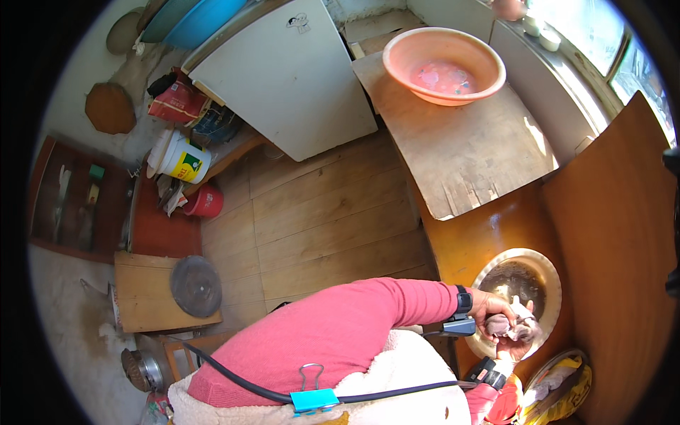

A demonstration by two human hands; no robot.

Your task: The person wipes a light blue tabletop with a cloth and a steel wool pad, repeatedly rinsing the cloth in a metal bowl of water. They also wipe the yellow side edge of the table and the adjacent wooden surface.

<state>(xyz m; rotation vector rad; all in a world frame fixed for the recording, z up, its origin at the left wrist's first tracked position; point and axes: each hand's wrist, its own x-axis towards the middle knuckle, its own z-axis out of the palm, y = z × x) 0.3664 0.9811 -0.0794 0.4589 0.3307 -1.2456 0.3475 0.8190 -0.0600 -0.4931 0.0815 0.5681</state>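
Observation:
My left hand [491, 311], the upper one in view, grips a bunched, wet-looking grey-pink and white item [512, 325], apparently cloth. From below, my right hand [514, 350] cups the same bundle, its palm partly hidden by it. Both hands are over the near side of a cream basin [553, 276] holding dark, murky water with some foam [512, 279]. Just beside my right forearm are a red item [504, 404] and a container with a yellow bag [576, 390] and pale cloth.
The basin rests on a glossy orange-brown wooden surface [462, 244]. A large pink basin [496, 90] stands on a worn board [451, 154] farther off. A tall brown panel [611, 212] rises at the right. A black cable [398, 391] crosses my clothing.

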